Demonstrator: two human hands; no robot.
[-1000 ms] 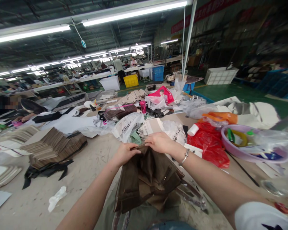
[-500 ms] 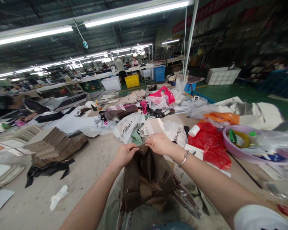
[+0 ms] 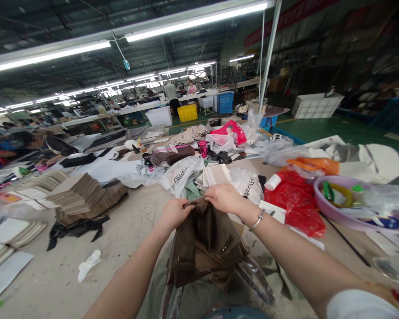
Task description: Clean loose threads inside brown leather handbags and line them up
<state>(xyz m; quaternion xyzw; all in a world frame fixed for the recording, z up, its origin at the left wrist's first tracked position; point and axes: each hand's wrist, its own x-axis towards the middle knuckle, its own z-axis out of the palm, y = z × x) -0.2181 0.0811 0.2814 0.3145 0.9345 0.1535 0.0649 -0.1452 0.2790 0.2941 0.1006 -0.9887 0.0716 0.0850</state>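
A dark brown fabric bag [image 3: 206,248] hangs at the near edge of the table, its upper edge pulled up toward the middle of the view. My left hand [image 3: 177,213] pinches that edge on the left side. Close beside it, my right hand [image 3: 226,198] grips the same edge, with a bracelet on the wrist. Folded panels and small metal bits show on the bag's front. Straps wrapped in clear plastic [image 3: 254,279] trail from its lower sides. The bag's far side is hidden from me.
On the left of the table [image 3: 133,230] stand stacked cardboard pieces [image 3: 86,195] and a crumpled white scrap [image 3: 89,265]. Beyond my hands lie printed plastic bags [image 3: 182,175]. To the right are a red plastic bag [image 3: 297,204] and a purple basin [image 3: 332,212]. A co-worker's hand [image 3: 51,160] shows far left.
The whole scene has shifted slightly right in the view. Both hands keep hold of the bag's upper edge, nearly in the same place.
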